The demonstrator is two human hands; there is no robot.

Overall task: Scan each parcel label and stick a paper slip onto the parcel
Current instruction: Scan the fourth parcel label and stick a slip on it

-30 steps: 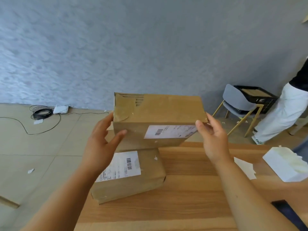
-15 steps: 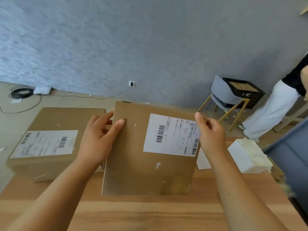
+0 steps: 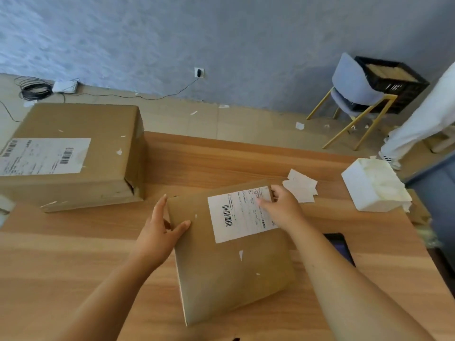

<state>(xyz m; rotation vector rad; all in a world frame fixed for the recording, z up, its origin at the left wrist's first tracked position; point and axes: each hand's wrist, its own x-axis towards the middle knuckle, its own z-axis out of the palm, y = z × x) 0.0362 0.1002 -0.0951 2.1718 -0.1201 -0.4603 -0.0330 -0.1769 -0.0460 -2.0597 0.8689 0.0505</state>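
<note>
A brown cardboard parcel (image 3: 229, 269) lies flat on the wooden table (image 3: 73, 254), its white barcode label (image 3: 238, 217) facing up. My left hand (image 3: 160, 232) grips the parcel's far left corner, thumb on top. My right hand (image 3: 283, 205) holds the far right corner, fingers lying over the label's edge. A larger brown parcel (image 3: 73, 156) with its own white label (image 3: 41, 156) stands at the table's far left. Loose white paper slips (image 3: 302, 187) lie just beyond my right hand.
A white foam block (image 3: 374, 185) sits at the table's right edge. A dark phone-like device (image 3: 341, 247) lies beside my right forearm. Beyond the table stand a grey chair (image 3: 354, 94) with a black crate (image 3: 391, 82), and a person in white trousers (image 3: 423, 124). Cables lie on the floor.
The parcel, held up on edge a second ago, has been turned label-up and lowered flat onto the table. The view has tilted downward.
</note>
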